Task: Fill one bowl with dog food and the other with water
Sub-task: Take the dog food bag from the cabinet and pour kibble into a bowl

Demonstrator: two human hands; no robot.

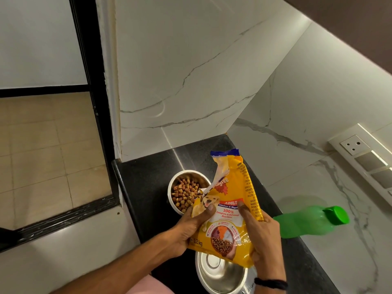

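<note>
Both hands grip the dog food bag (231,211): left hand (191,228) is curled round its left edge, right hand (263,234) wrapped round its right side. Torn mouth is up, beyond the hands. Kibble bowl (169,192) sits just past the left hand, holding food; empty bowl (198,270) lies under both hands; green bottle (305,221) is right of the right hand. Risk — the open, floppy bag tips and kibble spills onto the bench (148,183) or into the empty bowl meant for water.

Empty bowl (220,276) partly hidden behind bag (231,209); socket panel (364,158) cut by edge.
</note>
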